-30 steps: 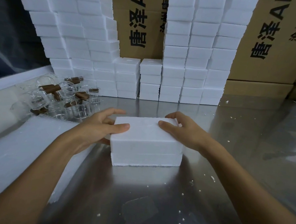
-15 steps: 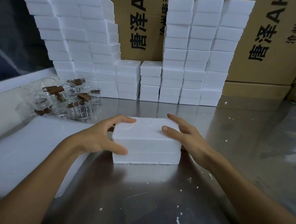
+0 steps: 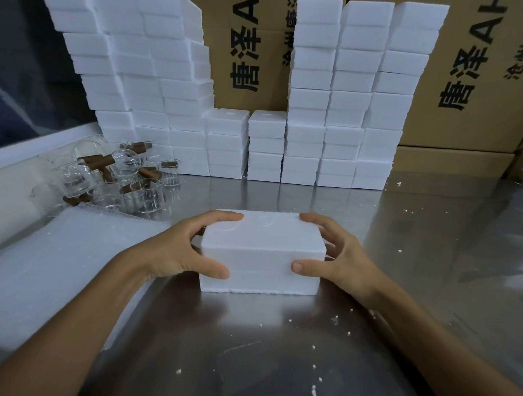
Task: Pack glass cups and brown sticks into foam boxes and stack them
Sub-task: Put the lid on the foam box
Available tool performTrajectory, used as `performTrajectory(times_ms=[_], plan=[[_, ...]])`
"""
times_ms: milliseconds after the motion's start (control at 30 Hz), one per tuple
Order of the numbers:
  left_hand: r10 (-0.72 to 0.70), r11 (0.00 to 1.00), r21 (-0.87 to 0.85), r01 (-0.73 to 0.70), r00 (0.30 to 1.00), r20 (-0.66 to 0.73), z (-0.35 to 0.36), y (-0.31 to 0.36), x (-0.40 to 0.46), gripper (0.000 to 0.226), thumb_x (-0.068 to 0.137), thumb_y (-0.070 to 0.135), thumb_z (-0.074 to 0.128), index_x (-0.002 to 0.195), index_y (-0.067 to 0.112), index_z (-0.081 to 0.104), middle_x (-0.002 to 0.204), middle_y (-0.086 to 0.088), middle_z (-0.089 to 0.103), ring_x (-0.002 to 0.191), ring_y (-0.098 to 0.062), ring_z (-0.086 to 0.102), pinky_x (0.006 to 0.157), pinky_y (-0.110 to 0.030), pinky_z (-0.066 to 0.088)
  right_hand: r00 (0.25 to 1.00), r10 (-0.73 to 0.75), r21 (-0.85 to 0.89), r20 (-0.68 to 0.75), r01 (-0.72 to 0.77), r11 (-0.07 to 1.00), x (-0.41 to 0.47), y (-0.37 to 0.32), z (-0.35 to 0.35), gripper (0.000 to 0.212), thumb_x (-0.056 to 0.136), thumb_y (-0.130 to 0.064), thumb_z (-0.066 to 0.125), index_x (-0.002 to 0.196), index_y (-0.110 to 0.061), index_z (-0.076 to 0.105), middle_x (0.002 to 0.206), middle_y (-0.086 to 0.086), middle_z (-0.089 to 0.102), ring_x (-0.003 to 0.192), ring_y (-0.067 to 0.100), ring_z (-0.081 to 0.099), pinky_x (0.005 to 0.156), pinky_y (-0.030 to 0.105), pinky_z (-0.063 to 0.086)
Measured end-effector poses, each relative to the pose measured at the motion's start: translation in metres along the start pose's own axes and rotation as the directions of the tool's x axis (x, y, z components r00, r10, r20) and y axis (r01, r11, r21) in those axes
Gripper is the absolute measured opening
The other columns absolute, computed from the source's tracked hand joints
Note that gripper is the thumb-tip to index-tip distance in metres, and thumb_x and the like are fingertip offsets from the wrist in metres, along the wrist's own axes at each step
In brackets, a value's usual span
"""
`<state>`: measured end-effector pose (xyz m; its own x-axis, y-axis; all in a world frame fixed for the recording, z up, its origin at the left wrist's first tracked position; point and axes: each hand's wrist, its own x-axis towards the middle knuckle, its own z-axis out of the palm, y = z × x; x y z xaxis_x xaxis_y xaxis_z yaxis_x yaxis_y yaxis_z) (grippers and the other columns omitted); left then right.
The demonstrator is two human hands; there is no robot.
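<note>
A closed white rectangular foam box (image 3: 263, 253) sits on the shiny metal table (image 3: 275, 351), near the middle of the view, with a seam running along its front face between lid and base. The left hand (image 3: 183, 251) grips the box's left end, the thumb curled onto the front face at the seam and the fingers reaching over the far top edge. The right hand (image 3: 339, 257) grips the right end the same way, thumb pressed on the front face, fingers wrapped round the far top corner. Behind the box, against the brown cardboard cartons with black printed characters (image 3: 476, 73), stand tall stacks of white foam boxes (image 3: 346, 96), higher on the left and right and low in the middle. To the left rear lies a loose pile of clear glass cups (image 3: 144, 190) with short brown sticks (image 3: 97, 161) scattered among and across them. A white foam sheet (image 3: 50, 270) covers the table's left side, just beside the left forearm. Small white foam crumbs (image 3: 314, 392) dot the metal surface in the foreground and at right.
</note>
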<state>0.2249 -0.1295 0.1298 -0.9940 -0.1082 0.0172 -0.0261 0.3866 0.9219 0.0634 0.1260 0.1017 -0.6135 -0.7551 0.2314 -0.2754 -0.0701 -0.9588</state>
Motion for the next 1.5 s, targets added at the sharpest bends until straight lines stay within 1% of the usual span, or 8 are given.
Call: performTrajectory(times_ms=[233, 433, 633, 900, 1067, 1200, 1367, 1500], plan=[[0.035, 0.999, -0.004, -0.036, 0.999, -0.003, -0.003, 0.000, 0.000, 0.083, 0.056, 0.010, 0.093, 0.121, 0.049, 0.062, 0.118, 0.023, 0.062, 0.110, -0.004, 0.061, 0.087, -0.031, 0.057, 0.999, -0.034, -0.060, 0.004, 0.034, 0.998, -0.002, 0.005, 0.002, 0.081, 0.051, -0.040, 0.096, 0.122, -0.049, 0.057, 0.122, -0.018, 0.065, 0.116, 0.006, 0.061, 0.081, 0.019, 0.054], [0.021, 1.000, 0.000, -0.021, 1.000, 0.018, -0.007, 0.000, 0.000, 0.085, 0.048, 0.021, 0.094, 0.121, 0.049, 0.061, 0.118, 0.025, 0.061, 0.112, 0.000, 0.059, 0.094, -0.032, 0.055, 0.998, -0.041, -0.121, 0.049, 0.047, 0.992, -0.002, 0.007, 0.000, 0.089, 0.049, -0.049, 0.096, 0.126, -0.051, 0.052, 0.120, -0.023, 0.062, 0.116, 0.004, 0.059, 0.081, 0.021, 0.054], [0.018, 1.000, -0.008, -0.018, 1.000, 0.014, -0.005, 0.002, -0.002, 0.084, 0.052, 0.016, 0.093, 0.121, 0.049, 0.061, 0.121, 0.021, 0.062, 0.117, -0.006, 0.058, 0.097, -0.034, 0.054, 0.991, 0.013, -0.210, 0.137, 0.016, 0.978, -0.003, 0.001, -0.010, 0.091, 0.055, -0.036, 0.095, 0.129, -0.055, 0.046, 0.135, -0.010, 0.055, 0.119, 0.014, 0.060, 0.094, 0.034, 0.056], [-0.039, 0.998, -0.052, 0.037, 0.999, -0.033, -0.002, 0.004, -0.001, 0.093, 0.055, 0.008, 0.094, 0.128, 0.050, 0.054, 0.121, 0.017, 0.062, 0.110, -0.007, 0.063, 0.088, -0.027, 0.056, 1.000, -0.027, -0.176, 0.014, 0.029, 0.984, -0.004, 0.006, -0.003, 0.087, 0.047, -0.034, 0.098, 0.121, -0.048, 0.054, 0.121, -0.003, 0.060, 0.102, 0.014, 0.067, 0.079, 0.029, 0.059], [-0.184, 0.903, -0.430, 0.015, 0.917, -0.354, 0.017, 0.008, 0.012, 0.105, 0.049, 0.020, 0.091, 0.140, 0.037, 0.042, 0.116, -0.005, 0.067, 0.093, -0.023, 0.073, 0.069, -0.043, 0.061, 0.982, 0.022, -0.026, -0.185, -0.028, 0.999, -0.001, 0.004, 0.003, 0.082, 0.040, -0.039, 0.097, 0.111, -0.050, 0.058, 0.113, 0.006, 0.064, 0.088, 0.014, 0.072, 0.072, 0.025, 0.059], [-0.342, 0.705, -0.709, -0.017, 0.868, -0.361, 0.054, 0.018, 0.023, 0.085, 0.068, 0.029, 0.082, 0.139, 0.023, 0.035, 0.120, -0.010, 0.065, 0.087, -0.035, 0.074, 0.066, -0.049, 0.060, 0.966, 0.077, 0.071, -0.247, -0.062, 0.996, 0.001, -0.002, 0.008, 0.080, 0.037, -0.039, 0.097, 0.106, -0.048, 0.058, 0.110, 0.010, 0.065, 0.083, 0.016, 0.073, 0.067, 0.029, 0.059], [-0.405, 0.583, -0.812, -0.019, 0.860, -0.311, 0.094, 0.026, 0.024, 0.088, 0.060, 0.039, 0.084, 0.132, 0.018, 0.037, 0.111, -0.015, 0.072, 0.088, -0.037, 0.074, 0.071, -0.059, 0.059, 0.950, -0.020, -0.210, -0.311, -0.048, 0.976, -0.003, 0.003, 0.025, 0.085, 0.038, -0.055, 0.092, 0.109, -0.053, 0.046, 0.110, -0.008, 0.059, 0.094, 0.014, 0.067, 0.078, 0.033, 0.059], [-0.457, 0.596, -0.803, -0.006, 0.820, -0.345, 0.096, 0.031, 0.024, 0.088, 0.063, 0.036, 0.087, 0.131, 0.020, 0.033, 0.112, -0.015, 0.070, 0.087, -0.035, 0.074, 0.074, -0.062, 0.058, 0.942, -0.131, -0.468, -0.308, -0.030, 0.883, -0.010, 0.004, 0.036, 0.090, 0.045, -0.070, 0.084, 0.119, -0.049, 0.036, 0.120, -0.016, 0.051, 0.107, 0.010, 0.058, 0.086, 0.039, 0.056]])
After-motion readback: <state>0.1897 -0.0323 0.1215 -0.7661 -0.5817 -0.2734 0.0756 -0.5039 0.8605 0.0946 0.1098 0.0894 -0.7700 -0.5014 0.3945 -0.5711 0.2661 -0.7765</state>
